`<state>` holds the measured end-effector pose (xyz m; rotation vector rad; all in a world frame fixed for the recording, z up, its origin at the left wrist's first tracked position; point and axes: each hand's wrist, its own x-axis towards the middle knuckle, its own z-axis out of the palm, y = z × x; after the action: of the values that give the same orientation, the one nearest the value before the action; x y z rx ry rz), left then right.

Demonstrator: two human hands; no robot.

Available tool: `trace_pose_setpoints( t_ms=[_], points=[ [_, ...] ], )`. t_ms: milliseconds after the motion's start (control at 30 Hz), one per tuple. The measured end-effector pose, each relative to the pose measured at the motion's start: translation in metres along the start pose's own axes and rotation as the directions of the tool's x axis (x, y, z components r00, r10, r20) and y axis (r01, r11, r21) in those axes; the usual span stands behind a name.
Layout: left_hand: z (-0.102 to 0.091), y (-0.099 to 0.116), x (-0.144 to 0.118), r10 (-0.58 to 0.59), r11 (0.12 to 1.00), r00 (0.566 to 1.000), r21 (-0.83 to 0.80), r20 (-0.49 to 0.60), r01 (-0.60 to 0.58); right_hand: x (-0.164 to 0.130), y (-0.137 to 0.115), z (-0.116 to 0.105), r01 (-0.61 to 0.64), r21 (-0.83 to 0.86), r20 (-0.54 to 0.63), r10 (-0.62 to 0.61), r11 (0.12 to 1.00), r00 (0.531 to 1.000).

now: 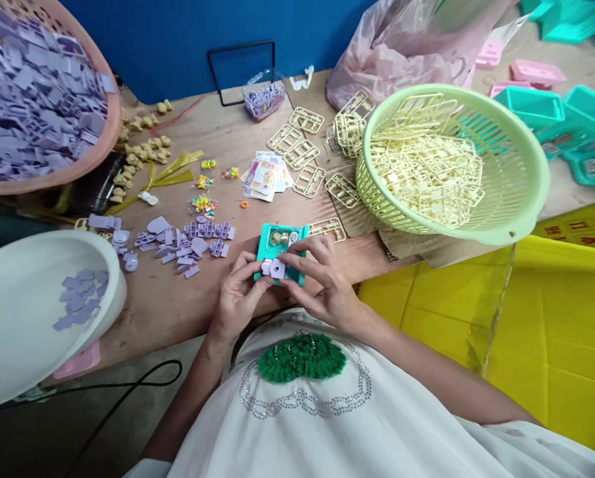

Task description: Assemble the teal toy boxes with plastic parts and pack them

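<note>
Both hands meet over a small teal toy case [280, 243] at the near edge of the wooden table [178, 312]. My left hand [238, 293] grips the case's left side from below. My right hand [322, 285] holds its right side, and its fingers press a small lilac part [273, 268] onto the case's front. A tan piece shows inside the top of the case. Loose lilac parts [188, 242] lie on the table just left of the hands.
A green basket [521, 166] of cream sprues stands at right, more sprues [302, 156] and sticker sheets [267, 176] behind. A pink basket [85, 159] of lilac parts and a white bowl [23, 318] sit at left. Teal and pink trays [551, 109] lie far right. Yellow surface [551, 332] below.
</note>
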<state>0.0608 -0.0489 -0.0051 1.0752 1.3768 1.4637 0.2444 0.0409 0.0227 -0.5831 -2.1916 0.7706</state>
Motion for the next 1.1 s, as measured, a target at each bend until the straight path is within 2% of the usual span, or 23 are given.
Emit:
trace_pose_setpoints(
  t_ms=[267, 500, 700, 767, 833, 933, 1000, 1100],
  points=[
    [-0.001, 0.000, 0.001, -0.009, 1.000, 0.997, 0.020, 0.071, 0.007, 0.003, 0.002, -0.001, -0.003, 0.048, 0.010, 0.003, 0.999, 1.000],
    [0.005, -0.007, -0.006, -0.012, 1.000, 0.995, -0.010, -0.101, 0.011, 0.003, 0.004, -0.005, 0.019, 0.098, 0.018, -0.021, 0.995, 1.000],
    [0.020, 0.000, -0.018, -0.010, 0.995, 0.979, 0.097, -0.204, 0.030, 0.006, 0.011, -0.016, 0.073, 0.083, 0.113, -0.082, 0.994, 0.990],
    [0.015, 0.004, -0.016, -0.039, 0.996, 0.991, 0.069, -0.130, 0.049, 0.007, 0.014, -0.020, 0.083, 0.095, 0.151, -0.097, 0.992, 0.984],
    [0.004, 0.009, -0.008, -0.070, 0.997, 0.997, 0.019, 0.009, 0.070, 0.007, 0.017, -0.022, 0.097, 0.134, 0.174, -0.120, 0.986, 0.977],
    [-0.015, 0.015, 0.009, -0.100, 0.994, 0.977, -0.013, 0.191, 0.104, 0.007, 0.021, -0.023, 0.099, 0.171, 0.195, -0.132, 0.980, 0.972],
    [-0.023, 0.019, 0.017, -0.104, 0.995, 0.964, 0.011, 0.247, 0.104, 0.007, 0.022, -0.022, 0.092, 0.178, 0.202, -0.128, 0.980, 0.971],
    [-0.025, 0.022, 0.023, -0.093, 0.995, 0.966, 0.069, 0.240, 0.078, 0.006, 0.024, -0.022, 0.100, 0.193, 0.189, -0.137, 0.976, 0.972]
  ],
)
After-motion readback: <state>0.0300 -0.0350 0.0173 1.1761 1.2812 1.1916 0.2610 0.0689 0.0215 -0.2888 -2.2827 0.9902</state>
